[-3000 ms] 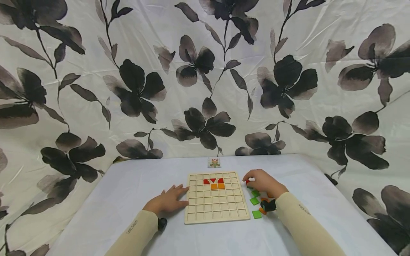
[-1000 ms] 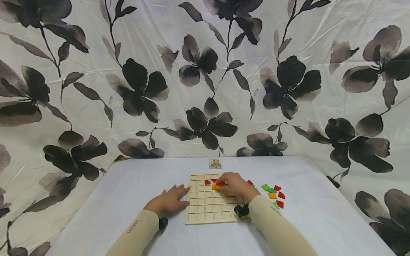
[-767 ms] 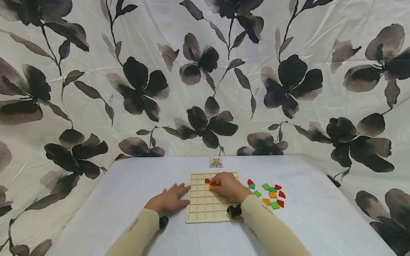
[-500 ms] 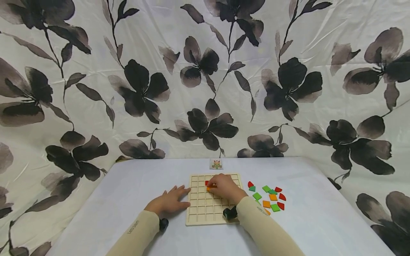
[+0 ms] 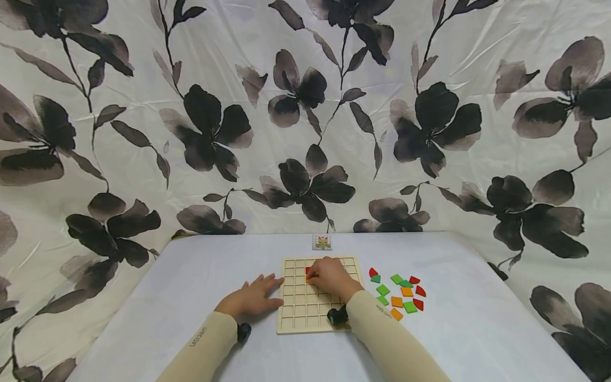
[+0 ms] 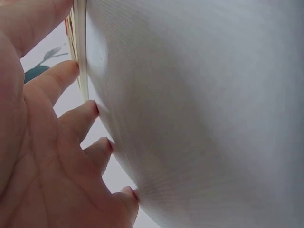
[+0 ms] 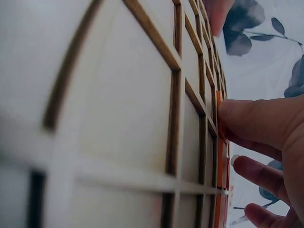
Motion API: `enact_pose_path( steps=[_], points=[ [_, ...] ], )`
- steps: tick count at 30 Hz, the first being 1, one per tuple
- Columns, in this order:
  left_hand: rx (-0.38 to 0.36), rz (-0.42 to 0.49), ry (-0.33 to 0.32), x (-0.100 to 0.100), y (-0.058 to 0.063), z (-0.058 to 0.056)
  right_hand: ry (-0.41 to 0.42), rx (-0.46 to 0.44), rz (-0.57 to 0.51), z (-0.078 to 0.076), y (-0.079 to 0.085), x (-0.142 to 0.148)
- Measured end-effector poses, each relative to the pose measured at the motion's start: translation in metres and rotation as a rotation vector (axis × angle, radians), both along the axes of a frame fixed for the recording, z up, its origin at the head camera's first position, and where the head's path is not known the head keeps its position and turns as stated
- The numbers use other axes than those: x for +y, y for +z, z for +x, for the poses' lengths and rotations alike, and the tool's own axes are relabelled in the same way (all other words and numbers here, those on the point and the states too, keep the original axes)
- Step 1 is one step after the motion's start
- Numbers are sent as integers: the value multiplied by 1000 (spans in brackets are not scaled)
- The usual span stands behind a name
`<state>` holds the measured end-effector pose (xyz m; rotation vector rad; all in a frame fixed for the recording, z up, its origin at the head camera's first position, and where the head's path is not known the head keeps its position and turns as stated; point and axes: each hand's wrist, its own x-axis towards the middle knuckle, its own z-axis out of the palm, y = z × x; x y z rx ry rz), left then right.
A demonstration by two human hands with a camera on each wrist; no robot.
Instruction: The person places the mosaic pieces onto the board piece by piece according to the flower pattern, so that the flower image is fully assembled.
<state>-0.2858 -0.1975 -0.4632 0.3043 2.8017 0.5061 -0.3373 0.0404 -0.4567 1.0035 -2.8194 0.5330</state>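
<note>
Illegibly small dark lettering (image 5: 198, 336) on left sleeve (image 5: 206, 354) and right sleeve (image 5: 393, 342).

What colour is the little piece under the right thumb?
Orange. The orange piece at the right hand shows best in the right wrist view.

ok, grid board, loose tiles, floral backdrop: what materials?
Grid board: probably plywood, matte; pale faces, brown cut edges up close. Loose tiles: painted wood or plastic, can't tell; smooth-looking, even colour. Floral backdrop: likely thin cloth or plastic sheeting, slight sheen; creases show.

L grip (image 5: 255, 297) touching brd (image 5: 305, 310), R grip (image 5: 332, 277) over.
</note>
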Motion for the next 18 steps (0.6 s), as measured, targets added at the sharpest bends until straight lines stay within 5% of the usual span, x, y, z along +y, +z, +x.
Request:
enact_pose_path(
  steps=[8, 18],
  points=[
    [0, 1, 5, 2, 2, 0, -6, -97, -16, -2, 14, 20],
    [14, -2, -6, 1, -2, -1, -221, -141, 38, -14, 26, 79]
  ],
)
